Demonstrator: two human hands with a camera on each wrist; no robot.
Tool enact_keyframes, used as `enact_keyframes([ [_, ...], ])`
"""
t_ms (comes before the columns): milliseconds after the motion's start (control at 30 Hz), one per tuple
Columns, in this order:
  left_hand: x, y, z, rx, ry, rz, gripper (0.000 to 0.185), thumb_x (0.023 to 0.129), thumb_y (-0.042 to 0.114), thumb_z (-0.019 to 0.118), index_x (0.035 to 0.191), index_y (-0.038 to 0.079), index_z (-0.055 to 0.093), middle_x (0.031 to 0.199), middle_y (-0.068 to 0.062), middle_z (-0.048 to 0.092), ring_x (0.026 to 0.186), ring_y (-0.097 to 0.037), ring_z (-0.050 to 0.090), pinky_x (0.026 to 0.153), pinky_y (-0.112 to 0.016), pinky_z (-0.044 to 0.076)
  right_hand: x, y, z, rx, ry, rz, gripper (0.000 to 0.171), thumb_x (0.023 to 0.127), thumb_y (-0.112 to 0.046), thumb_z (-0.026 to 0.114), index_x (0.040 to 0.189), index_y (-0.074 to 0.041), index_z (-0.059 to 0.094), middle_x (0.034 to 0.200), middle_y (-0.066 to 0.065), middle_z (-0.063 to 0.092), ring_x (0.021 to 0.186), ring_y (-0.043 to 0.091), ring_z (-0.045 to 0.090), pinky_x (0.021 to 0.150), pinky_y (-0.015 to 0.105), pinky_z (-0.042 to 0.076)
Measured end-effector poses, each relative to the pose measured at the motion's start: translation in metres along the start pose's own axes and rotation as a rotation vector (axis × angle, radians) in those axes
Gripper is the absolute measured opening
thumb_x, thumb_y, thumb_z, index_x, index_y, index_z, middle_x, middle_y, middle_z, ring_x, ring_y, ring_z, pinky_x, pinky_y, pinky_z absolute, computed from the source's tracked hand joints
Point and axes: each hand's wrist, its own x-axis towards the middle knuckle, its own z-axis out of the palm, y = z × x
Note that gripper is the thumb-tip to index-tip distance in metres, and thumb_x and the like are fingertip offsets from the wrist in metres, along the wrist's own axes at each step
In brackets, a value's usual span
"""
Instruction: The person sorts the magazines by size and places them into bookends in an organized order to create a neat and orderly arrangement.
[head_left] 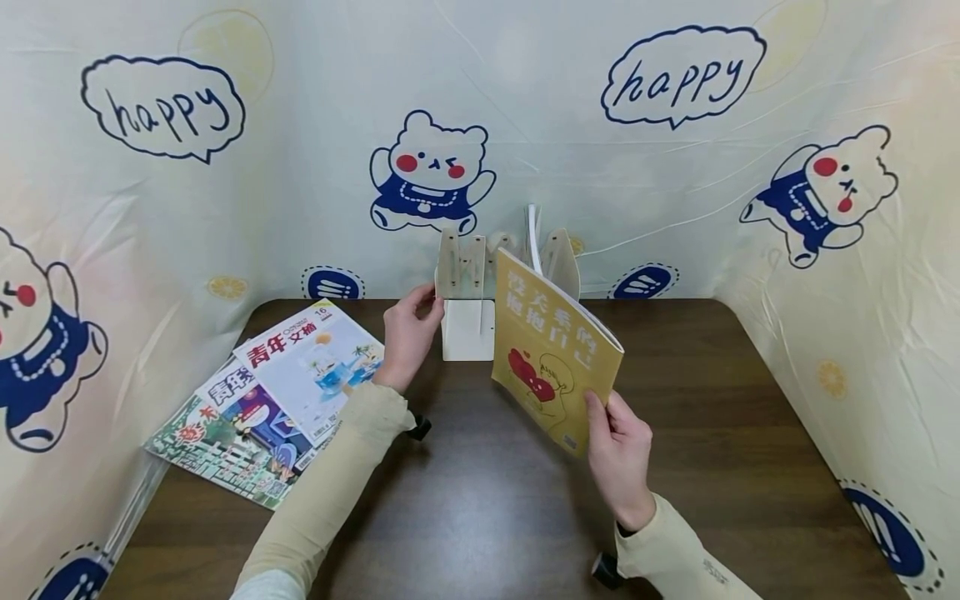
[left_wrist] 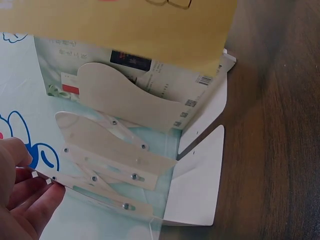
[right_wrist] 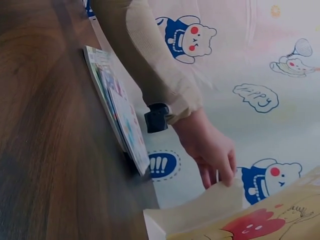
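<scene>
A cream metal expanding bookend (head_left: 468, 329) stands at the table's back edge. My left hand (head_left: 411, 333) pinches its left end plate between thumb and fingers, which the left wrist view shows up close. My right hand (head_left: 621, 454) grips the lower right corner of a yellow paperback (head_left: 551, 358) with a red heart drawing, holding it upright and tilted in front of the bookend. Behind the yellow book, a pale green-white book (left_wrist: 165, 85) stands between the bookend's dividers in the left wrist view. The right hand is outside its own wrist view.
Several overlapping magazines (head_left: 277, 400) lie at the left of the dark wooden table (head_left: 720, 450). A printed curtain (head_left: 630, 183) with bears and speech bubbles hangs around the back and sides. Dark wrist devices (head_left: 606, 571) sit at both sleeves.
</scene>
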Motion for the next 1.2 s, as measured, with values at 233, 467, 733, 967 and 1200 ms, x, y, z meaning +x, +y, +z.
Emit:
enact_keyframes([
  [233, 0.000, 0.000, -0.001, -0.009, -0.004, -0.007, 0.034, 0.103, 0.018, 0.067, 0.135, 0.006, 0.069, 0.126, -0.012, 0.073, 0.110, -0.026, 0.070, 0.092, -0.042, 0.061, 0.003, 0.009, 0.020, 0.042, 0.001, -0.004, 0.019, 0.098, 0.010, 0.062, 0.109, 0.005, 0.076, 0.101, 0.024, 0.077, 0.084, 0.014, 0.075, 0.072, 0.019, 0.059],
  [467, -0.001, 0.001, -0.002, -0.012, -0.018, -0.029, 0.035, 0.103, 0.015, 0.067, 0.137, 0.006, 0.067, 0.128, -0.012, 0.072, 0.111, -0.027, 0.069, 0.094, -0.044, 0.060, 0.007, 0.018, 0.037, 0.061, 0.016, 0.012, 0.019, 0.101, 0.007, 0.060, 0.113, 0.005, 0.075, 0.105, 0.023, 0.077, 0.088, 0.024, 0.077, 0.075, 0.020, 0.060],
  [733, -0.001, 0.000, -0.002, -0.006, -0.011, -0.012, 0.035, 0.102, 0.015, 0.067, 0.136, 0.005, 0.068, 0.127, -0.013, 0.073, 0.110, -0.028, 0.070, 0.093, -0.044, 0.060, 0.016, 0.027, 0.056, 0.071, 0.042, -0.008, 0.022, 0.101, 0.005, 0.061, 0.118, 0.003, 0.075, 0.111, 0.019, 0.077, 0.094, 0.037, 0.076, 0.082, 0.030, 0.062],
  [967, 0.000, 0.001, -0.002, -0.002, -0.005, -0.004, 0.034, 0.102, 0.017, 0.068, 0.135, 0.007, 0.069, 0.126, -0.013, 0.073, 0.109, -0.027, 0.070, 0.093, -0.042, 0.060, 0.024, 0.030, 0.076, 0.066, 0.090, -0.018, 0.024, 0.100, 0.009, 0.059, 0.119, 0.007, 0.073, 0.115, 0.022, 0.075, 0.100, 0.039, 0.074, 0.087, 0.032, 0.061],
  [1200, -0.001, 0.000, -0.001, -0.011, -0.004, 0.000, 0.034, 0.102, 0.017, 0.068, 0.134, 0.007, 0.069, 0.125, -0.013, 0.073, 0.108, -0.027, 0.070, 0.092, -0.043, 0.061, 0.034, 0.002, 0.091, 0.058, 0.100, -0.017, 0.022, 0.098, 0.015, 0.056, 0.115, 0.015, 0.071, 0.114, 0.030, 0.072, 0.101, 0.044, 0.072, 0.088, 0.022, 0.056],
])
